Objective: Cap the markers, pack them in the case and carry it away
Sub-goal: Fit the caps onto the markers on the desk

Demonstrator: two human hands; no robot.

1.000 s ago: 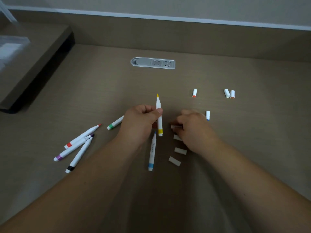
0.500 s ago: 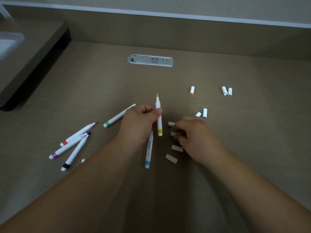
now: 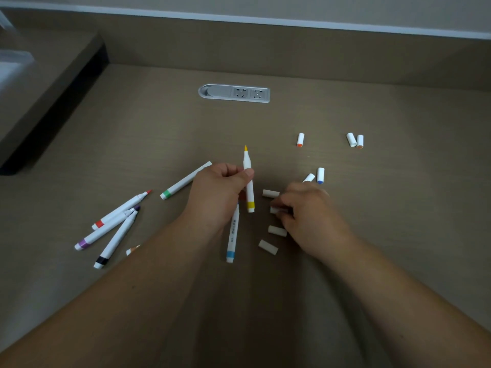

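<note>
My left hand [image 3: 220, 192] grips an uncapped yellow marker [image 3: 249, 187], tip pointing away from me. My right hand [image 3: 308, 216] rests on the desk with its fingertips pinching a white cap [image 3: 275, 210]. More white caps lie around it: one [image 3: 270, 193] above, two [image 3: 276, 231] [image 3: 267, 247] below. A light blue marker [image 3: 232, 235] lies under my left hand. A green marker [image 3: 186, 180], capped, lies to the left. Red [image 3: 121, 210], purple [image 3: 106, 229] and black [image 3: 115, 240] markers lie uncapped at the far left.
Further caps lie at the right: an orange one [image 3: 300, 140], a pair [image 3: 355, 140], a blue one [image 3: 320, 175] and a white one [image 3: 308, 178]. A socket strip [image 3: 233, 93] is set in the desk. A raised shelf [image 3: 47, 83] with a clear case [image 3: 13, 67] stands at the left.
My right hand slid down and toward me among the caps and closed its fingertips on one. My left hand kept the yellow marker still. The view shifted slightly.
</note>
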